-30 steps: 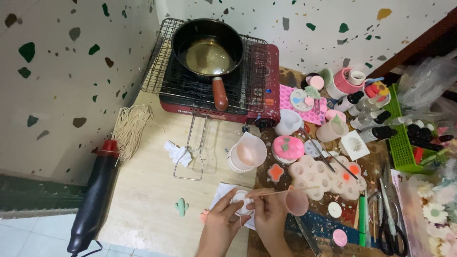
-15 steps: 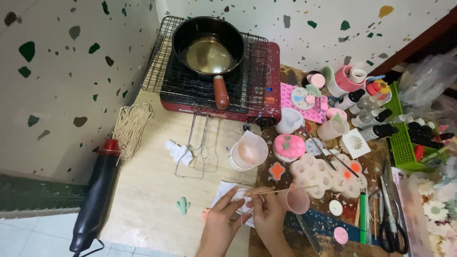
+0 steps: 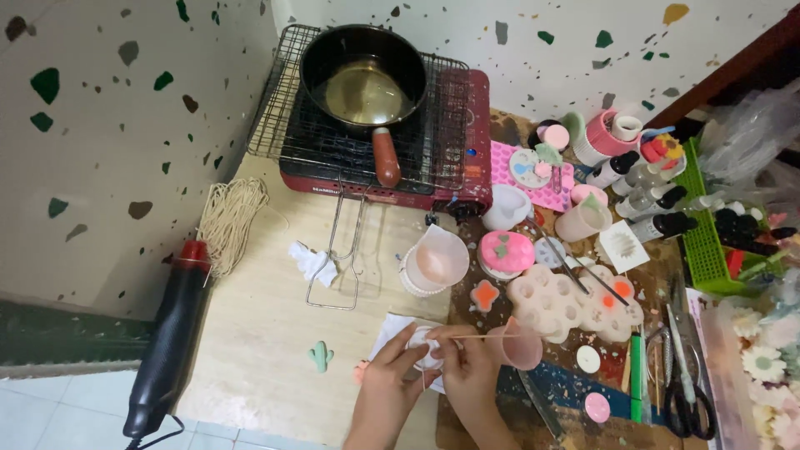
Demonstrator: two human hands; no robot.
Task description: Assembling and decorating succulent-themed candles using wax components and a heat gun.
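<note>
Head view: left hand [image 3: 392, 375] grips a small white mould [image 3: 423, 350] — unfinished; right hand [image 3: 468, 367] pinches a wooden skewer [image 3: 492, 337] over it.

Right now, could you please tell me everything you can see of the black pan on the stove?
The black pan is round, deep and dark, apparently metal, with a reddish-brown handle pointing toward the person. It sits upright on a wire rack laid over a red portable stove, near the speckled wall. A shallow pool of clear yellowish liquid covers its bottom. No hand touches it; no lid is on it.
</note>
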